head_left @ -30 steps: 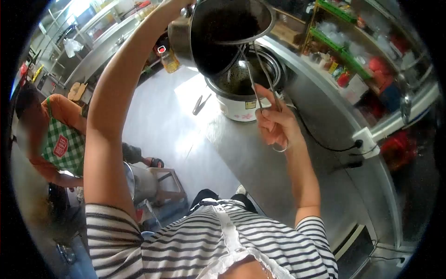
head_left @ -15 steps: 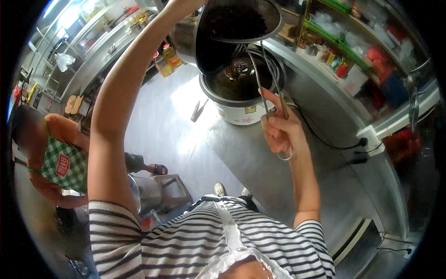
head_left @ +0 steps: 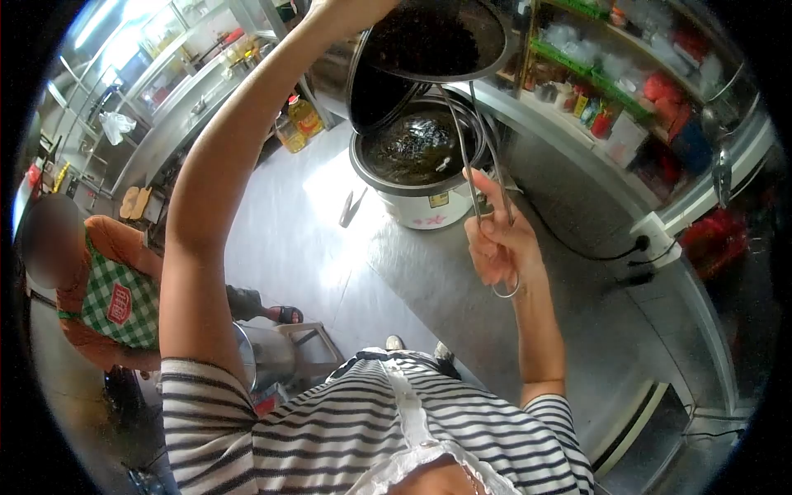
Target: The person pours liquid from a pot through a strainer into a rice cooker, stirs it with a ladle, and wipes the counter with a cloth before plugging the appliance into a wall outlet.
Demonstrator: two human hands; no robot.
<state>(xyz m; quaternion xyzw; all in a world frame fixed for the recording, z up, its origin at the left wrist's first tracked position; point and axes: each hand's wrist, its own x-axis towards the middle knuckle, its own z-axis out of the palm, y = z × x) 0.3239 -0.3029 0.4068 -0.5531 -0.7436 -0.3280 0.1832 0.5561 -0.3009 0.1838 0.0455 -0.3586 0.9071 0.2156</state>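
At the top edge my left hand, partly cut off, is closed at the rim of a tilted metal pot with a dark inside. Beside the pot's mouth, a round strainer full of dark wet leaves hangs in the air. My right hand grips two long metal rods that meet in a loop below the palm; their upper ends reach the strainer's rim. Underneath stands a white rice cooker with a pink flower, holding dark, rippling liquid.
Tongs lie on the steel surface left of the cooker. Oil bottles stand behind them. Shelves with packages line the right side, above a power cord. At left, a person in a checked apron is near a metal bucket.
The liquid in the cooker shows more of its surface, with ripples where a splash was. The view has shifted slightly; both hands keep their hold.
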